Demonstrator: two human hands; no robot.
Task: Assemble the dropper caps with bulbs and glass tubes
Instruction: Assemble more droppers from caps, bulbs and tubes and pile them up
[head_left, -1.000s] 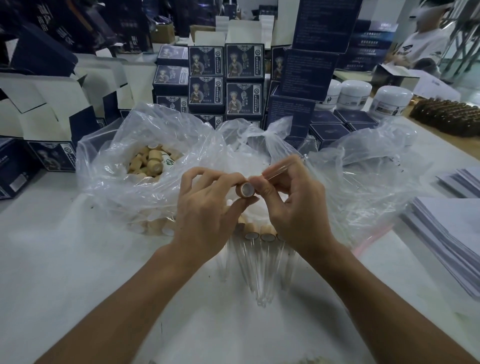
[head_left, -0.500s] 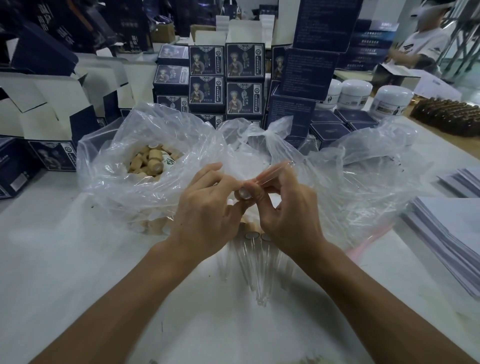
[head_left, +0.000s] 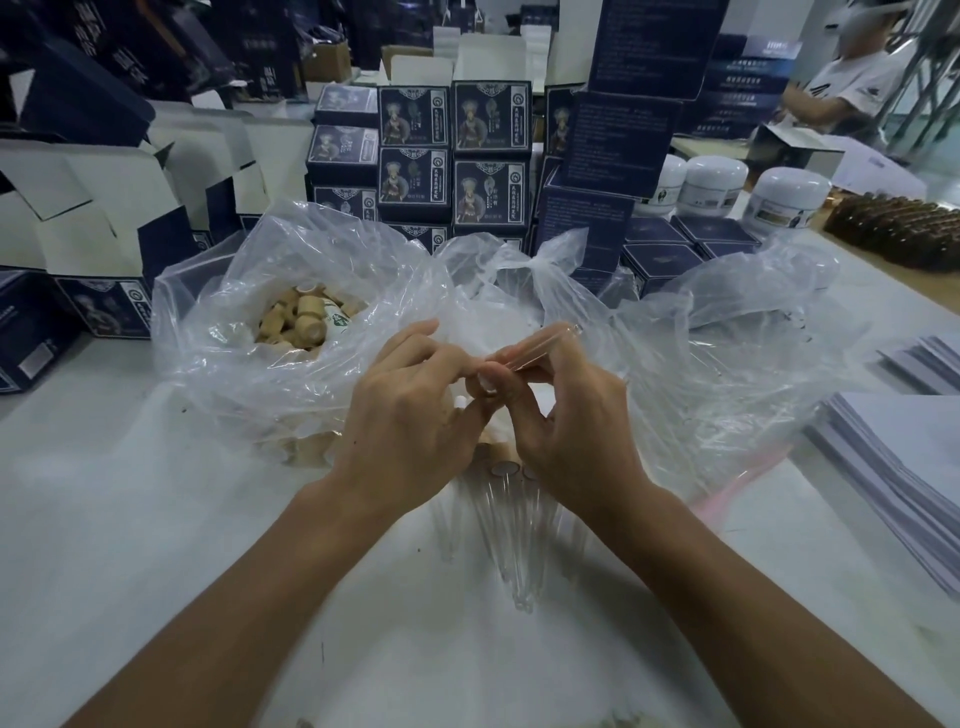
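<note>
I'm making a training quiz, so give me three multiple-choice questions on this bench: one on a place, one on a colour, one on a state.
1. Where do the loose tan wooden caps lie?
A in the clear plastic bag
B on the paper stack
C in a box

2. What colour are the round lidded jars?
A blue
B white
C brown

3. What does the right hand hold?
A nothing
B a jar
C a thin clear glass tube

A: caps show through the bag's mouth. B: lids and bodies are white. C: fingers pinch the tube.
</note>
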